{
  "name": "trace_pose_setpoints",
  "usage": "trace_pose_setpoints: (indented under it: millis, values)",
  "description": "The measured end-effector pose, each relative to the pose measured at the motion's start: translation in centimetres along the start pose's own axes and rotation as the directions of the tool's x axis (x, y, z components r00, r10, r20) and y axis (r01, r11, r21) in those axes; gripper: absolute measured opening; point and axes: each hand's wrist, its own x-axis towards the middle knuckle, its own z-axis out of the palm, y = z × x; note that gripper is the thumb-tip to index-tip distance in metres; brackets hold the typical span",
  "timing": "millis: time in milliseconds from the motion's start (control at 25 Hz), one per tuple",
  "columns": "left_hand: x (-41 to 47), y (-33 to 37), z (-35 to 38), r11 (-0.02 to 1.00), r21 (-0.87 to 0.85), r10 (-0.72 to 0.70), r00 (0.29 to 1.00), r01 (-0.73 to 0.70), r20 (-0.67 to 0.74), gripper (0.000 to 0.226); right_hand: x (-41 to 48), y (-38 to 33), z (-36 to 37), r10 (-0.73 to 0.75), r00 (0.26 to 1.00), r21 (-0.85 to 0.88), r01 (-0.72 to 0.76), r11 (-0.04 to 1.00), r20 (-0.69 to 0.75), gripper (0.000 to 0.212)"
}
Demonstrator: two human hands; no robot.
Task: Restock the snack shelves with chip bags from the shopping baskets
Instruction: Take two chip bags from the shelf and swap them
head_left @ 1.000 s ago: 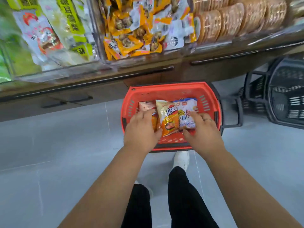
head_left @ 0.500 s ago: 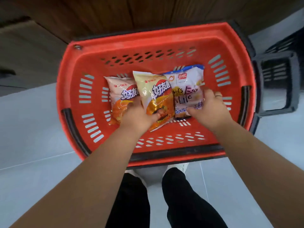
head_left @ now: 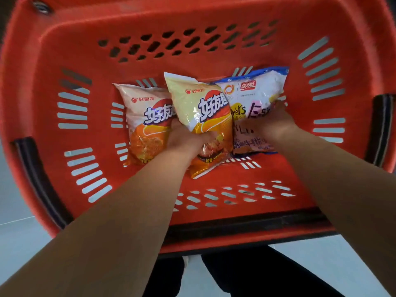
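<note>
Since half a second earlier, the view had closed in until the red slotted plastic shopping basket (head_left: pixel 214 16) filled nearly the whole frame, and both hands had tightened on the bags inside. At centre, the person's left hand (head_left: pixel 186 141) gripped the yellow-and-orange foil chip bag (head_left: pixel 199 103), thumb curled across its lower front and fingers hidden behind it. The bag was tilted and overlapped both neighbours. Right of centre, the right hand (head_left: pixel 272 123) clutched the white-and-blue snack bag (head_left: pixel 257 88), fingers curled over its middle and right edge. A pale pink-and-orange chip bag (head_left: pixel 141 116) lay flat on the basket floor at centre left, partly under the left wrist, with neither hand holding it. All three bags lay inside the basket. A black handle bracket (head_left: pixel 381 129) sat on the rim at the right edge. Black trousers (head_left: pixel 246 273) and pale grey floor tiles (head_left: pixel 19 243) showed along the bottom of the frame.
</note>
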Motion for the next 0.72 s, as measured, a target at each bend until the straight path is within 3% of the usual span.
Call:
trace_pose_setpoints:
  millis: [80,360,600,720]
  values:
    - [0.1,-0.2,-0.4,0.996,-0.091,0.021,1.000,-0.021,-0.009,0.092,0.4,0.1,0.5,-0.024,0.999,-0.004,0.024,1.000,0.023,0.076]
    - [-0.4,-0.1,-4.3,0.990,-0.139,0.036,0.999,-0.036,-0.004,0.066,-0.2,-0.6,0.2,-0.021,1.000,0.086,0.019,0.996,0.022,0.090]
    - [-4.9,1.5,-9.8,0.986,-0.159,-0.048,0.998,0.056,0.049,0.052,-6.1,-2.2,-3.9,-0.104,0.992,0.185,0.089,0.979,0.072,0.044]
    - [-8.4,2.9,-12.1,0.985,-0.169,-0.032,0.996,0.046,0.080,0.043,-10.5,-2.8,-6.3,-0.084,0.994,0.297,0.062,0.953,0.063,0.041]
